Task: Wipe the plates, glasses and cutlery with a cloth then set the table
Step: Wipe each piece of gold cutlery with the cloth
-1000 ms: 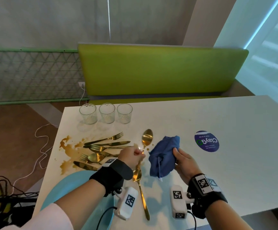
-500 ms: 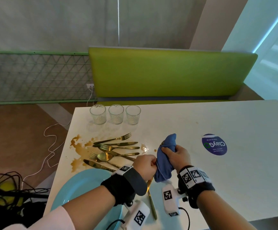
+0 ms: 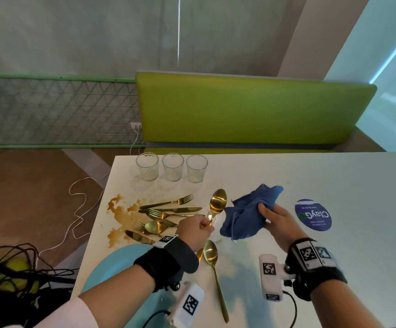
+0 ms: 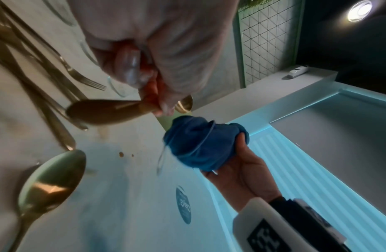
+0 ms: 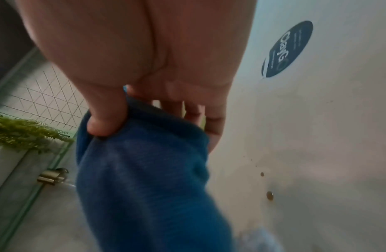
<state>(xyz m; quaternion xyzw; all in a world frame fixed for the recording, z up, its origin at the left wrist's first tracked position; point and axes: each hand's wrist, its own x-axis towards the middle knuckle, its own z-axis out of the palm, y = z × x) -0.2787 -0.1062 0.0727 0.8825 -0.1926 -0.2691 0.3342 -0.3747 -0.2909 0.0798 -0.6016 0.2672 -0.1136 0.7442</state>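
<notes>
Left hand (image 3: 195,229) has its grip closed tight on the handle of a gold spoon (image 3: 218,202), bowl up and pointing away toward the glasses, long axis running near to far. Right hand (image 3: 277,223) has thumb and fingers clamped on a bunched blue cloth (image 3: 249,215), soft and fuzzy, hanging just beside the spoon, not touching it. Below on the white bench (image 3: 334,245) lies a second gold spoon (image 3: 213,268), bowl away. Left of that there's a shiny tangle of gold forks and knives (image 3: 166,214) next to a brown spill (image 3: 118,209), a pale blue plate (image 3: 111,271) at the near edge, three patterned glasses (image 3: 172,166) in a row at the back, a round blue sticker (image 3: 312,215) off right.
</notes>
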